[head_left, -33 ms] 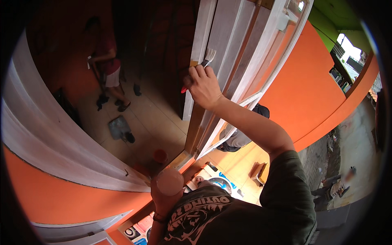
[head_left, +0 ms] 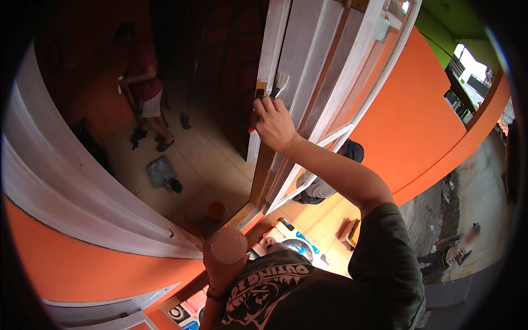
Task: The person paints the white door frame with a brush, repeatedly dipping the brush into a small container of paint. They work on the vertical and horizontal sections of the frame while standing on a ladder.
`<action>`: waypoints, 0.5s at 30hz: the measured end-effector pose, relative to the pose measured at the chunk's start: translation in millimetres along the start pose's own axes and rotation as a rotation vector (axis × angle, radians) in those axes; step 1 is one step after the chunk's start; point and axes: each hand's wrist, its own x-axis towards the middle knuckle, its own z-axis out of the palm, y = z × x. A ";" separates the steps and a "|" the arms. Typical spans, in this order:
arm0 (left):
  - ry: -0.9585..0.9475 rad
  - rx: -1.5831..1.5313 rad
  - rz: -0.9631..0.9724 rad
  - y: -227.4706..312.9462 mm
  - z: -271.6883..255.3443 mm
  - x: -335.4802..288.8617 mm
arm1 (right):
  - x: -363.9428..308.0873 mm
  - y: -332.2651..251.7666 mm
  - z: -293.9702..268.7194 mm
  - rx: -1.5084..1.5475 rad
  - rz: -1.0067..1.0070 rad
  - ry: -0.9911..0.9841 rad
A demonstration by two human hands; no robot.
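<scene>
My right hand [head_left: 275,124] is closed around a paintbrush [head_left: 281,82] whose pale bristles point up; a bit of red handle shows below the fingers. The bristles are against or just in front of a door [head_left: 300,60] streaked with whitish paint over brown wood. Beside the brush, a brass-coloured lock plate [head_left: 261,87] sits on the door's edge. Low and close to my body, my left hand [head_left: 218,269] grips a round cup [head_left: 229,246] with a pale top; whether that is paint inside I cannot tell.
A whitish curved frame [head_left: 82,159] runs along the left. Inside the dim room are a person [head_left: 144,82], a red bucket [head_left: 216,210] and a grey flat thing [head_left: 162,171] on the tiles. Behind the door crouches a person in a black cap [head_left: 353,149], near a wooden stool [head_left: 348,232].
My right hand and the paintbrush have moved slightly down along the door, uncovering the dark part of the lock plate. My left hand with the cup stays in place.
</scene>
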 end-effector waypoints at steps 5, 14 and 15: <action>0.038 -0.039 -0.005 -5.4 -2.2 -0.3 | -55.8 -67.4 59.9 0.117 -0.150 -0.333; 0.089 0.028 0.006 -4.5 -3.0 1.0 | 2.8 -8.4 23.4 0.420 0.324 -0.171; 0.097 0.025 0.022 -1.7 -3.3 2.3 | 12.4 11.0 12.9 0.475 0.379 -0.107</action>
